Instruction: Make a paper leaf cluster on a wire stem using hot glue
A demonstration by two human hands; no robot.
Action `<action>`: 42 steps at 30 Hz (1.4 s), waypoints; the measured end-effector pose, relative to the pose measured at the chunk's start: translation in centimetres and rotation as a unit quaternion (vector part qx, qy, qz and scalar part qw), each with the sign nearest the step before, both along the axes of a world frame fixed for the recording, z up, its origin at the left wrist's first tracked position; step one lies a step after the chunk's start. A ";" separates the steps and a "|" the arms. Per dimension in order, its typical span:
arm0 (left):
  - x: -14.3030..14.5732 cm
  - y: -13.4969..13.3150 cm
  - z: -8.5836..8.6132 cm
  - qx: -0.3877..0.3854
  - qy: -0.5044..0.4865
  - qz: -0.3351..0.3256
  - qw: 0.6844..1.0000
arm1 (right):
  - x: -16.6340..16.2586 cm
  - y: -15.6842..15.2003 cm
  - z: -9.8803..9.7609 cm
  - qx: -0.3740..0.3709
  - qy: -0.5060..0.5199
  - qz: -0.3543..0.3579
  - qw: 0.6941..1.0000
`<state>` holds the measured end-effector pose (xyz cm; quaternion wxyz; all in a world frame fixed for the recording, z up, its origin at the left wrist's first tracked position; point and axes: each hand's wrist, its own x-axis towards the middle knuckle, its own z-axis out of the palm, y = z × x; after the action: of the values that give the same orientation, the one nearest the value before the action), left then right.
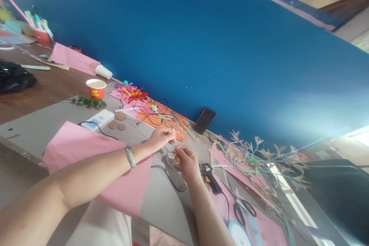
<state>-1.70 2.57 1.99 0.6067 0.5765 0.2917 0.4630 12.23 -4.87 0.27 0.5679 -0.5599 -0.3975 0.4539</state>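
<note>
My left hand (161, 139), with a pale bangle (130, 157) on the wrist, is closed in a pinch over the middle of the table. Just to its right, my right hand (186, 161) is pinched as well, the two sets of fingertips almost meeting. A thin pale bit shows at the fingers, too small to name. Beside the right fingers lies a loose coil of thin pale strand (170, 159). A black glue gun (211, 178) rests right of my right wrist. Pink paper (95, 153) lies under my left forearm.
Scissors (243, 211) and a ribbon roll (238, 234) lie at lower right, near pale leafy stems (256, 157). A phone (204, 121) leans on the blue partition (184, 46). Behind are colourful pipe cleaners (134, 94), a power strip (99, 120) and a red paper cup (96, 90).
</note>
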 end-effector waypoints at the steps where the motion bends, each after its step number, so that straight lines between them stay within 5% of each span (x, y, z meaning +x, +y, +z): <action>1: 0.0 0.0 0.0 -0.001 -0.001 -0.001 1.000 | 0.0 0.0 0.0 -0.001 -0.002 0.001 1.000; 42: 0.0 0.1 -0.5 0.042 0.018 -0.018 0.999 | 0.1 -0.1 -0.5 -0.016 -0.021 -0.008 1.000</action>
<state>-1.66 2.65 1.49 0.5849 0.6146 0.2730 0.4535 12.36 -4.93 -0.26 0.5538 -0.5816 -0.3973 0.4441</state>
